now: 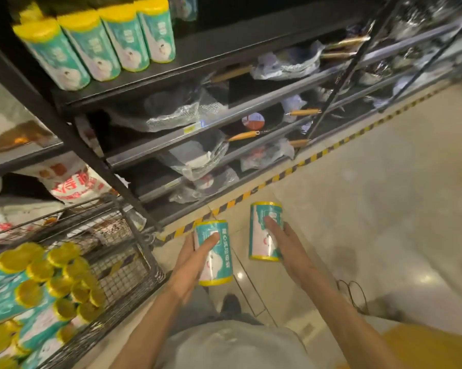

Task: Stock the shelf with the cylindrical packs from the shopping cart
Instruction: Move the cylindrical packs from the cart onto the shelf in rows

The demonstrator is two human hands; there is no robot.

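Now your left hand (pixel 191 265) grips one pack (pixel 216 255), your right hand (pixel 288 246) another pack (pixel 264 231), both above the floor (pixel 384 209).

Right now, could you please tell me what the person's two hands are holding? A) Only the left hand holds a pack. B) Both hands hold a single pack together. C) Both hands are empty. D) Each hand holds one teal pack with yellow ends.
D: the left hand grips one pack and the right hand grips another pack, the two packs apart from each other.
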